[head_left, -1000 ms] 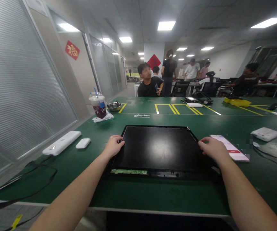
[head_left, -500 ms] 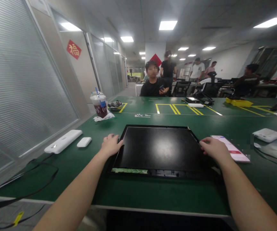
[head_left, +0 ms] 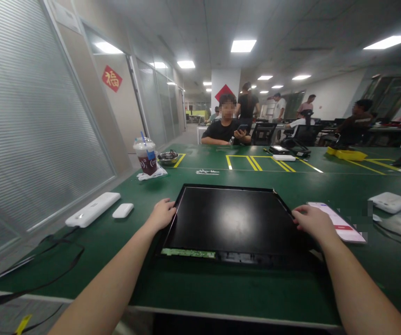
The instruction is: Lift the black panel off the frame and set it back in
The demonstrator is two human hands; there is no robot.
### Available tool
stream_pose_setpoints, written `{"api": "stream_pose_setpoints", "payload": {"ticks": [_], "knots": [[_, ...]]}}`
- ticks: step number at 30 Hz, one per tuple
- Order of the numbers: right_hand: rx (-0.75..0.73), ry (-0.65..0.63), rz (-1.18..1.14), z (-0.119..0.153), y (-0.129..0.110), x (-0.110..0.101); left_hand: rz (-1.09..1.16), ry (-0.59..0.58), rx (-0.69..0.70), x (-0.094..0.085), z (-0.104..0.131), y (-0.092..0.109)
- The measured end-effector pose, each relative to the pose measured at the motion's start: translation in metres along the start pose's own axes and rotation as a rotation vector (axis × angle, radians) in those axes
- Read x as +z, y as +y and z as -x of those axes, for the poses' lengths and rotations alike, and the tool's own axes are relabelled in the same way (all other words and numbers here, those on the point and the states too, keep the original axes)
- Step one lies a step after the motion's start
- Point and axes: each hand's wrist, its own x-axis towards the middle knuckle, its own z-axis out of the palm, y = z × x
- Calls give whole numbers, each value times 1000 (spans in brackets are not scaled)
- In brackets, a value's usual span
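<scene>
A black flat display panel [head_left: 226, 221], screen side up, lies on the green table in front of me. A strip of green circuit board [head_left: 188, 253] shows along its near edge at the left. My left hand [head_left: 163, 215] is closed at the panel's left edge, its thumb toward the screen. At the right edge my right hand [head_left: 310, 219] pinches the black frame between thumb and fingers. The undersides of the fingers are partly hidden. Just beyond my right hand lies a phone [head_left: 347, 232] with its screen lit.
Left of the panel lie a white power bank [head_left: 94, 209], a small white case [head_left: 123, 211] and a black strap [head_left: 76, 256]. A drink cup [head_left: 146, 160] and a metal bowl [head_left: 168, 158] stand farther back. A white box [head_left: 390, 202] is at right. A person [head_left: 226, 125] sits opposite.
The view has tilted up a little, so things sit lower in it. My left fingers have drawn closer to the panel's edge. The person opposite has leaned and moved an arm.
</scene>
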Motion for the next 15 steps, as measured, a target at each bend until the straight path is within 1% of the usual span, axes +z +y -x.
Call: {"api": "stream_pose_setpoints", "payload": {"ticks": [2, 3, 6, 7, 9, 11, 13, 14, 15], "knots": [[3, 3, -10, 1, -1, 0, 231, -9, -26, -5, 4, 7], [4, 4, -16, 2, -2, -1, 357, -8, -83, -8, 6, 11], [15, 0, -24, 5, -6, -3, 684, -1, -315, -14, 13, 25], [22, -4, -21, 6, -7, -4, 745, 30, -357, -15, 15, 29], [40, -13, -11, 7, -9, -5, 825, 87, -396, -17, 16, 34], [46, -19, -14, 8, -8, -5, 891, 121, -421, -16, 14, 34], [33, -7, -25, 7, -7, -4, 973, 119, -452, -13, 8, 30], [23, 3, -31, 7, -7, -4, 1027, 101, -474, -11, 5, 27], [14, 11, -35, 7, -7, -3, 1089, 73, -465, -9, 2, 24]]}}
